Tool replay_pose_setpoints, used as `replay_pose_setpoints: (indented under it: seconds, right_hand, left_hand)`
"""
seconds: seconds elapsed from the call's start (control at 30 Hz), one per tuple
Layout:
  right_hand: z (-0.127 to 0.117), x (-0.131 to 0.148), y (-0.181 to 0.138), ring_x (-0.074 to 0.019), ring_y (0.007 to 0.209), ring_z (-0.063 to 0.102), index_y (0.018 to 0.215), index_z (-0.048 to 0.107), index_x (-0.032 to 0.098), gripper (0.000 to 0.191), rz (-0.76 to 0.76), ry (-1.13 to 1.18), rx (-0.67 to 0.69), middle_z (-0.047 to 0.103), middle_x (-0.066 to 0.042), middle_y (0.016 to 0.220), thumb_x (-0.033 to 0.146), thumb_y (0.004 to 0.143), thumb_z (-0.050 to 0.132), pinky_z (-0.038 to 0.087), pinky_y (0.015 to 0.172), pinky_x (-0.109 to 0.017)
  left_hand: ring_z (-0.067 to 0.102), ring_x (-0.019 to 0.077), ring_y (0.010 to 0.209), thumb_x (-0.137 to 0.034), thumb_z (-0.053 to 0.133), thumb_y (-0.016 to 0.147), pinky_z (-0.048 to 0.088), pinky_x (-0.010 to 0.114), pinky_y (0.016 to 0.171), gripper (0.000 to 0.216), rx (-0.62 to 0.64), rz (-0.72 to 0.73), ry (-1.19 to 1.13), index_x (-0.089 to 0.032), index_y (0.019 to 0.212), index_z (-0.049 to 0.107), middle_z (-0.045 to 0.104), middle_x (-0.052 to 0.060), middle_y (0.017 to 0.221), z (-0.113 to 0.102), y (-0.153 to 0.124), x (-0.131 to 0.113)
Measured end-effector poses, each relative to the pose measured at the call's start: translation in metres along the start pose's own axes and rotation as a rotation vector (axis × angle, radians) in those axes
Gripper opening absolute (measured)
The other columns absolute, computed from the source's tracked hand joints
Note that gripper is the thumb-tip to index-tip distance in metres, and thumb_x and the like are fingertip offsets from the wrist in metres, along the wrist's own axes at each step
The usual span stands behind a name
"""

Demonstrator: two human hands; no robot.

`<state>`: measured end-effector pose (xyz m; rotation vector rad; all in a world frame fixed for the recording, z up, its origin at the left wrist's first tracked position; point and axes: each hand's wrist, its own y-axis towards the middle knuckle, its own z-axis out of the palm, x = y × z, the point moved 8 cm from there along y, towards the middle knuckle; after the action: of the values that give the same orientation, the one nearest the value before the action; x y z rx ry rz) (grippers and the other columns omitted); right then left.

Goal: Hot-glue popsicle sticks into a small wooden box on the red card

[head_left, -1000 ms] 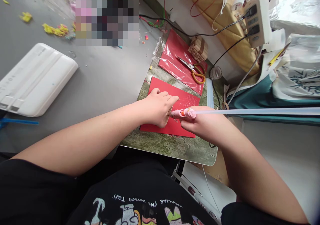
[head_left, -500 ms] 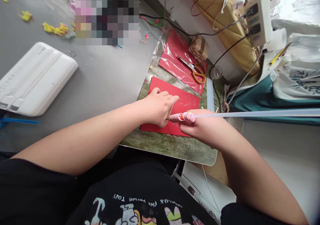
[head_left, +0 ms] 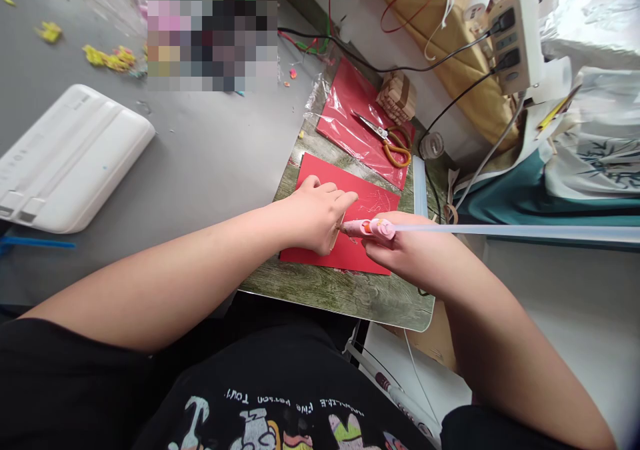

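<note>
My left hand (head_left: 313,217) rests curled on a red sheet of paper (head_left: 370,200) and pinches a small pale wooden piece (head_left: 335,238) at its edge. My right hand (head_left: 415,250) grips a pink glue gun (head_left: 369,228) whose tip touches that wooden piece. A long translucent glue stick (head_left: 500,230) sticks out of the gun's back toward the right. The red sheet lies on a green wood-grain board (head_left: 345,293).
Orange-handled scissors (head_left: 390,142) lie on a second red sheet in plastic (head_left: 350,113). Behind it stands a stack of wooden pieces (head_left: 398,97) and a tape roll (head_left: 431,146). A white flat device (head_left: 70,160) lies at left; a power strip (head_left: 513,40) with cables hangs at right.
The glue gun and my right hand shifted slightly, first down, then back up. My left hand has stayed in place.
</note>
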<state>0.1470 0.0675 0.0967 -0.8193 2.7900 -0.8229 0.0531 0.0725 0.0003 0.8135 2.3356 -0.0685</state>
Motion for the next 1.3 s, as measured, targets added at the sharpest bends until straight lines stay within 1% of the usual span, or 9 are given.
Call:
replay_pose_setpoints:
  seconds: [0.13,0.3,0.37,0.5,0.63,0.8,0.9,1.17,1.3]
  right_hand:
    - [0.0014,-0.0018,0.0007,-0.0149,0.063,0.045,0.078,0.055,0.023,0.014,0.007,0.017,0.003,0.055,0.001,0.073,0.026,0.092,0.058,0.027,0.059,-0.032]
    - [0.004,-0.0023,0.003,-0.0141,0.061,0.039,0.075,0.048,0.022,0.018,-0.001,0.008,-0.008,0.046,0.003,0.067,0.024,0.091,0.057,0.026,0.059,-0.033]
    - [0.0053,-0.0022,0.0039,-0.0138,0.06,0.036,0.075,0.047,0.022,0.018,-0.007,-0.002,0.0,0.044,0.003,0.066,0.023,0.09,0.057,0.025,0.059,-0.033]
    - [0.0056,-0.001,0.0041,-0.0144,0.061,0.037,0.08,0.054,0.024,0.01,-0.022,-0.018,0.021,0.044,0.003,0.067,0.023,0.09,0.057,0.023,0.059,-0.033]
    - [0.0054,0.0004,0.0038,-0.0148,0.061,0.037,0.083,0.059,0.025,0.009,-0.03,-0.024,0.043,0.045,0.003,0.066,0.024,0.091,0.056,0.023,0.058,-0.034]
    - [0.0069,0.0014,0.0057,-0.015,0.06,0.031,0.081,0.058,0.025,0.012,-0.035,-0.031,0.059,0.044,0.003,0.065,0.026,0.092,0.056,0.022,0.057,-0.035]
    - [0.0066,0.0015,0.0062,-0.0151,0.061,0.032,0.08,0.056,0.024,0.013,-0.037,-0.04,0.051,0.044,0.003,0.066,0.025,0.093,0.055,0.022,0.058,-0.035]
    - [0.0071,0.0017,0.007,-0.0151,0.06,0.034,0.081,0.058,0.024,0.011,-0.062,-0.049,0.066,0.046,0.002,0.067,0.023,0.092,0.055,0.021,0.058,-0.035]
    - [0.0082,0.0025,0.0061,-0.0153,0.06,0.037,0.087,0.066,0.026,0.011,-0.068,-0.028,0.077,0.049,0.002,0.068,0.023,0.091,0.056,0.022,0.059,-0.035]
  left_hand:
    - [0.059,0.0361,0.118,-0.033,0.059,0.079,0.028,0.052,0.103,0.079,0.0,0.007,-0.001,-0.012,0.154,0.042,0.073,0.016,0.122,-0.0017,0.0002,-0.0013]
    - [0.058,0.0359,0.117,-0.032,0.059,0.079,0.028,0.051,0.102,0.08,0.01,-0.003,0.001,-0.013,0.154,0.042,0.073,0.016,0.123,-0.0016,0.0005,-0.0011]
    - [0.058,0.0361,0.118,-0.033,0.059,0.079,0.028,0.051,0.102,0.079,0.011,-0.003,0.003,-0.014,0.154,0.042,0.073,0.016,0.124,-0.0015,0.0004,-0.001]
    - [0.058,0.036,0.12,-0.034,0.059,0.08,0.028,0.051,0.103,0.08,0.017,-0.005,0.001,-0.014,0.155,0.041,0.073,0.016,0.124,-0.001,0.0006,-0.0008]
    - [0.058,0.0359,0.119,-0.034,0.059,0.079,0.029,0.052,0.103,0.081,0.019,0.0,0.006,-0.012,0.155,0.04,0.072,0.016,0.125,-0.0009,0.001,-0.0012]
    - [0.058,0.0355,0.118,-0.035,0.058,0.078,0.03,0.051,0.102,0.081,0.01,0.009,0.012,-0.011,0.153,0.042,0.072,0.016,0.124,-0.0012,0.0011,-0.0011]
    - [0.058,0.0357,0.118,-0.035,0.058,0.077,0.029,0.052,0.103,0.082,0.007,0.008,0.012,-0.011,0.154,0.041,0.072,0.016,0.124,-0.0011,0.001,-0.0007]
    - [0.059,0.0363,0.119,-0.035,0.06,0.078,0.028,0.052,0.106,0.082,0.019,-0.007,-0.016,-0.015,0.155,0.041,0.073,0.015,0.123,-0.0009,0.0006,-0.0002]
    - [0.058,0.0376,0.121,-0.035,0.061,0.079,0.027,0.053,0.106,0.085,0.039,-0.011,-0.023,-0.016,0.159,0.038,0.072,0.016,0.126,0.0009,0.0008,0.0003]
